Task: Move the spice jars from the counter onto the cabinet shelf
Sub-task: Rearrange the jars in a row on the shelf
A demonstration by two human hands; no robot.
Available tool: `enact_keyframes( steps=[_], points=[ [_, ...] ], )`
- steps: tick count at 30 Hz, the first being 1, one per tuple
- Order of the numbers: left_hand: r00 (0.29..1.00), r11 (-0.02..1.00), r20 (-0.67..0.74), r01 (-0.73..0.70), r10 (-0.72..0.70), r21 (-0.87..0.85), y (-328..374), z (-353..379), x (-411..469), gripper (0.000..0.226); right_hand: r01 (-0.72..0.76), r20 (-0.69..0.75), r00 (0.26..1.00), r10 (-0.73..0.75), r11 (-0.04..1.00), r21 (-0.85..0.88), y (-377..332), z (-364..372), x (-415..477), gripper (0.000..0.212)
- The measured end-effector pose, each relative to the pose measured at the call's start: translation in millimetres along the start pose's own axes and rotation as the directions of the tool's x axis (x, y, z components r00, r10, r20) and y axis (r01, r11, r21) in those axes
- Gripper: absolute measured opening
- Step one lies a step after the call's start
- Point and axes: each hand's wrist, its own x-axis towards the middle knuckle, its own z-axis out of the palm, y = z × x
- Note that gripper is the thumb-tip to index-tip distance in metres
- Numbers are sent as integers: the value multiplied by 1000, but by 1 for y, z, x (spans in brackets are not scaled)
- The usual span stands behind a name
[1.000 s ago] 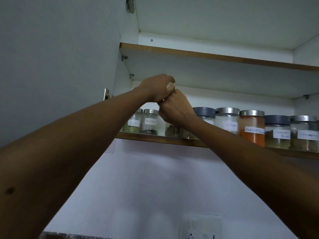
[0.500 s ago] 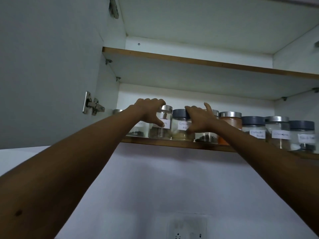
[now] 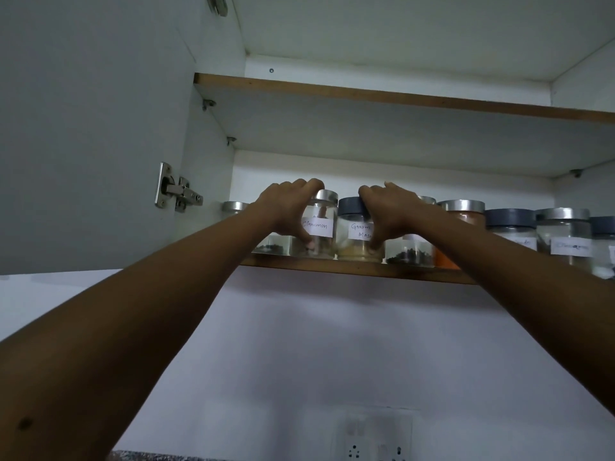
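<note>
Left hand (image 3: 286, 207) grips silver-lid jar (image 3: 320, 226); right hand (image 3: 389, 207) grips dark-lid jar (image 3: 352, 229) just beside it. Both seemingly resting on shelf (image 3: 332, 266).

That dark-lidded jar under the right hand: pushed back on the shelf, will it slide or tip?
Probably slides: the dark-lidded jar stands on a wide flat base. Mostly empty, with powder only at the bottom, so likely light. Clear walls look like glass, and the cinnamon jar stands close beside it, so push gently.
</note>
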Motion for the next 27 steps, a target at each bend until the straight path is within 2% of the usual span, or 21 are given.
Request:
enact_keyframes(
  steps=[5, 14, 27],
  points=[
    [1000, 1000, 16, 13, -13, 10, -4, 6, 5, 100, -10, 24, 1000, 10, 1000, -25, -6, 3, 8, 81],
    [998, 996, 43, 51, -48, -76, -18, 32, 20, 98, -38, 54, 998, 42, 996, -83, -16, 23, 34, 82],
    [993, 985, 80, 102, -92, -137, -41, 73, 54, 88, -85, 62, 994, 90, 993, -76, -22, 67, 81, 79]
  ],
)
